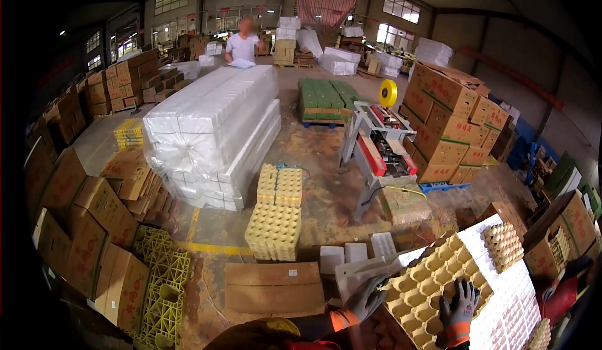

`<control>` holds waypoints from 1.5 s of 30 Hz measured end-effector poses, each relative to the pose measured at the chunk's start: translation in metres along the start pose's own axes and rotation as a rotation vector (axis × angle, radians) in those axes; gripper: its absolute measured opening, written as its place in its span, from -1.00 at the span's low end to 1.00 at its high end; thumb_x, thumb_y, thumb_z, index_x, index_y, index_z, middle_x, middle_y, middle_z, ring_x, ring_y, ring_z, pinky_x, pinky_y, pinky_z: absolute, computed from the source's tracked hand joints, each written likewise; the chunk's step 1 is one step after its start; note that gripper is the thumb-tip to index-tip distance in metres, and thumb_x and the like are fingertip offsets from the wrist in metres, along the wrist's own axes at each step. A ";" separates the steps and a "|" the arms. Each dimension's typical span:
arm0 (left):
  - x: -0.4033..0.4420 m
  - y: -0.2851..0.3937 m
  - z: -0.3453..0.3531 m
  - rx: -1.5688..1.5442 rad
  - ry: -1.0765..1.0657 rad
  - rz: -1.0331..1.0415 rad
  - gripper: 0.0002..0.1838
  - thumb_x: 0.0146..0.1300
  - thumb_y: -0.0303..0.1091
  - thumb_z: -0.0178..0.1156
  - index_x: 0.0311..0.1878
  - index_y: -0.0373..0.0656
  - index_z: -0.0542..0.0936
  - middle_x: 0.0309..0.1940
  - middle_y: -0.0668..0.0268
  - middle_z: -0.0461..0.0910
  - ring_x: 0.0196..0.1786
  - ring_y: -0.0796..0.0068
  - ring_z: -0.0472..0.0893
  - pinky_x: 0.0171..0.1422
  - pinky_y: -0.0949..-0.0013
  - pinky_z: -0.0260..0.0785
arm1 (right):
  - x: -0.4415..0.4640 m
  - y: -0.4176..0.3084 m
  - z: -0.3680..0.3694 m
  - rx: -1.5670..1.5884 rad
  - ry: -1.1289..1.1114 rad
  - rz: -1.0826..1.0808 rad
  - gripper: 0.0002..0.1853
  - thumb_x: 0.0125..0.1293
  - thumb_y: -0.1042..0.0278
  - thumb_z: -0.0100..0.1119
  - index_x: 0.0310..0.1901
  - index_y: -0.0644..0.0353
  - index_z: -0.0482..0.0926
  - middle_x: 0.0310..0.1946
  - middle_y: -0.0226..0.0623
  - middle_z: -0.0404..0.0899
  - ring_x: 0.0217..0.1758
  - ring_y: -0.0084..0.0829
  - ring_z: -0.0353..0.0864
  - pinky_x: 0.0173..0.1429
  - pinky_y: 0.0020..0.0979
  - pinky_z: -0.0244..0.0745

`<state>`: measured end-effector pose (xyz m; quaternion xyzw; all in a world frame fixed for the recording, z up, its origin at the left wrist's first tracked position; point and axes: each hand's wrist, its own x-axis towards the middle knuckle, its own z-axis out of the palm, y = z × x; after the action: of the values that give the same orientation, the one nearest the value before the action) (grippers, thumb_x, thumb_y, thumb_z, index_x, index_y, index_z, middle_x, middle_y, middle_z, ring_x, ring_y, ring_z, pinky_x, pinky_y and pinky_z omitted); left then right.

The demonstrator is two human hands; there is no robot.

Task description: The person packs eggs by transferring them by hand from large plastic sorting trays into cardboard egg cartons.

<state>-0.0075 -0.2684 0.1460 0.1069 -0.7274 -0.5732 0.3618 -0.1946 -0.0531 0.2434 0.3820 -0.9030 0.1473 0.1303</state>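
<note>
A large pulp egg tray (419,287) with rows of cups lies tilted at the lower right. My left hand (364,301), in a grey glove with an orange cuff, is at its left edge, fingers curled against the rim. Gloved the same way, my right hand (461,306) rests on the tray's cupped face with its fingers spread. Beside the tray is a white surface (495,312) with rows of reddish marks or contents. A smaller tray of brown eggs (503,246) sits on the upper part of that white surface.
Stacked egg trays (274,231) stand ahead, near a flat carton (274,287). A taping machine (382,143) is farther right, before piled cartons (445,124). Wrapped white blocks (200,118) stand ahead-left; a person (243,43) is behind them. Yellow plastic crates (164,287) lie lower left.
</note>
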 end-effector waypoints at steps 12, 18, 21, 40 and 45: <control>-0.001 -0.008 0.003 -0.096 -0.010 -0.050 -0.44 0.47 -0.44 0.17 0.48 -0.15 0.30 0.31 0.00 0.44 0.26 -0.02 0.52 0.30 0.22 0.37 | -0.001 -0.002 -0.002 0.009 0.008 -0.006 -0.27 0.19 0.04 0.31 0.37 0.18 0.43 0.37 0.10 0.37 0.49 0.11 0.23 0.64 0.16 -0.18; 0.000 -0.003 0.001 -0.098 -0.027 -0.092 -0.44 0.47 -0.44 0.15 0.49 -0.11 0.31 0.29 0.01 0.45 0.21 0.01 0.54 0.26 0.25 0.39 | 0.000 -0.001 -0.002 0.008 0.007 -0.002 -0.26 0.16 0.05 0.32 0.38 0.15 0.43 0.36 0.10 0.38 0.48 0.10 0.25 0.64 0.16 -0.16; 0.000 -0.003 0.000 -0.111 -0.051 -0.123 -0.45 0.48 -0.44 0.15 0.50 -0.11 0.30 0.29 0.02 0.45 0.20 0.01 0.54 0.24 0.25 0.40 | -0.001 0.002 0.001 0.004 0.017 -0.009 -0.26 0.16 0.05 0.32 0.37 0.14 0.44 0.36 0.09 0.38 0.48 0.09 0.25 0.64 0.16 -0.16; -0.001 -0.026 0.009 -0.062 -0.011 -0.119 -0.49 0.43 -0.50 0.18 0.41 -0.23 0.37 0.24 0.02 0.50 0.24 0.02 0.54 0.32 0.26 0.37 | -0.001 0.001 0.003 -0.034 0.066 -0.048 -0.30 0.20 0.11 0.34 0.35 0.21 0.43 0.35 0.05 0.40 0.44 0.09 0.28 0.62 0.11 -0.08; 0.003 -0.031 0.007 0.010 0.018 0.010 -0.45 0.43 -0.49 0.16 0.46 -0.21 0.33 0.33 0.10 0.45 0.35 0.21 0.45 0.43 0.29 0.27 | -0.001 0.007 0.010 -0.004 0.188 -0.071 -0.35 0.21 0.13 0.36 0.32 0.18 0.48 0.34 0.03 0.42 0.43 0.12 0.30 0.60 0.10 -0.01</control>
<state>-0.0222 -0.2743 0.1186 0.1101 -0.7275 -0.5669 0.3705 -0.2003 -0.0515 0.2327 0.3981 -0.8730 0.1758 0.2204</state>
